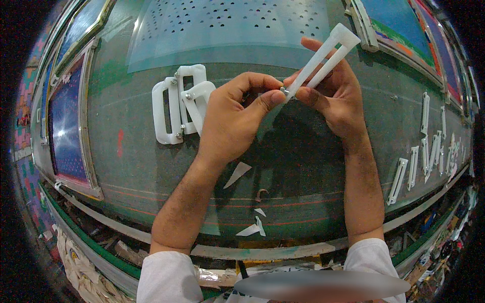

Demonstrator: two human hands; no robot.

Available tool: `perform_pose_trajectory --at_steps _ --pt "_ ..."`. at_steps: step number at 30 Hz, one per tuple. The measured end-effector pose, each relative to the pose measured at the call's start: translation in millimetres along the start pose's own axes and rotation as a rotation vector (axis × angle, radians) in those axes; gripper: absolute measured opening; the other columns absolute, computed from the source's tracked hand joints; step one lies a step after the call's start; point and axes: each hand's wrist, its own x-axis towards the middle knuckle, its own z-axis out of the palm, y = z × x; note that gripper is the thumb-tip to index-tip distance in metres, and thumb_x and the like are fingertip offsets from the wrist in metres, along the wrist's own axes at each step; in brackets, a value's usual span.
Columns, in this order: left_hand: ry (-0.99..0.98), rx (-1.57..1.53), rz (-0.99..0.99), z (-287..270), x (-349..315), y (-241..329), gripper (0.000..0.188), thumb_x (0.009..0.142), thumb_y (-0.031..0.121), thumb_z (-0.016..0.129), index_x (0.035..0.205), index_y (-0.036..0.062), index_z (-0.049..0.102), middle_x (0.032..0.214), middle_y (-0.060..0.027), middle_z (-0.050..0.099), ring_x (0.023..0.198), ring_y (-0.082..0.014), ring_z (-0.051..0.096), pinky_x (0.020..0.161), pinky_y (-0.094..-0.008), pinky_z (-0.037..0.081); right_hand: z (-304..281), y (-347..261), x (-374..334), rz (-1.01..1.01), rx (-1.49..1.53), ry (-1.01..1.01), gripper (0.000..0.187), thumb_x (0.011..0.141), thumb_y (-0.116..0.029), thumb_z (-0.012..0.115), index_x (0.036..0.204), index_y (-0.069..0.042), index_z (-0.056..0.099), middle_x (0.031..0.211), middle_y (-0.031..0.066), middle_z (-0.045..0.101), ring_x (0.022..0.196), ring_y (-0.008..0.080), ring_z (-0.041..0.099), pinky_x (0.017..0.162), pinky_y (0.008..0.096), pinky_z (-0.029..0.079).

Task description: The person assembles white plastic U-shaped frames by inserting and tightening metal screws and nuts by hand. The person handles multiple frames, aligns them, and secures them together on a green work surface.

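Observation:
My right hand (339, 98) is closed on a white plastic handle frame (345, 36) with a long slot, its wide end tilted up to the right. Between both hands, at the lower end of the frame, a small metal screw (284, 91) shows. The thumb and fingers of my left hand (230, 111) pinch together at this screw; their tips cover part of it. Just left of my left hand lie several similar white plastic handle frames (160, 113), overlapping and joined with metal screws. My left hand hides part of one of them.
Several small white slotted strips (398, 181) lie at the right. White scraps (237, 174) are scattered below my hands. A translucent sheet with holes (212, 43) lies at the far side. Framed screens stand at left (73, 121) and far right (399, 30). The table's near edge (283, 251) curves below.

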Motion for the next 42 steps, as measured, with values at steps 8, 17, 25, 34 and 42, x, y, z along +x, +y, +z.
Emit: perform_pose_trajectory --at_steps 8,17,25,34,42 --pt "-0.015 -0.009 -0.122 -4.7 1.3 1.4 0.019 0.093 0.010 0.072 0.109 0.0008 0.070 0.100 -0.0053 0.073 0.093 -0.0122 0.067 0.087 -0.0263 0.052 -2.0 2.2 -0.2 0.009 -0.087 0.045 0.076 0.082 -0.004 0.082 0.146 -0.004 0.041 0.097 0.0043 0.068 0.092 0.0143 0.067 0.087 0.0309 0.056" --pt "0.000 -0.009 -0.027 -3.3 2.3 0.2 0.018 0.096 0.013 0.070 0.108 -0.0004 0.068 0.094 -0.0034 0.071 0.088 -0.0088 0.064 0.081 -0.0247 0.051 4.0 6.1 0.7 0.085 0.046 0.012 0.086 0.082 -0.017 0.084 0.151 -0.002 0.035 0.108 0.0104 0.069 0.102 0.0183 0.067 0.092 0.0315 0.054" --pt "-0.013 -0.074 -0.044 -5.9 2.7 -1.2 0.019 0.094 0.013 0.072 0.108 0.0007 0.068 0.095 -0.0031 0.071 0.091 -0.0086 0.063 0.082 -0.0250 0.051 7.3 4.9 -0.8 0.055 0.008 0.034 0.078 0.081 -0.004 0.082 0.146 -0.002 0.039 0.105 0.0096 0.069 0.100 0.0197 0.068 0.092 0.0342 0.055" --pt "-0.021 -0.092 -0.013 -5.4 1.8 -2.0 0.019 0.093 0.014 0.074 0.105 0.0009 0.071 0.093 -0.0016 0.071 0.086 -0.0069 0.061 0.077 -0.0229 0.049 5.1 3.6 -2.6 0.044 0.049 0.035 0.073 0.081 -0.005 0.083 0.142 -0.001 0.043 0.105 0.0099 0.071 0.101 0.0209 0.070 0.092 0.0336 0.056" --pt "-0.022 -0.019 -0.029 -4.6 2.8 -1.4 0.022 0.094 0.021 0.074 0.104 0.0009 0.071 0.088 -0.0016 0.070 0.082 -0.0064 0.060 0.075 -0.0232 0.049 5.5 3.1 -2.7 0.021 0.007 0.033 0.074 0.081 -0.008 0.084 0.142 -0.001 0.043 0.106 0.0109 0.072 0.103 0.0200 0.070 0.093 0.0334 0.056"
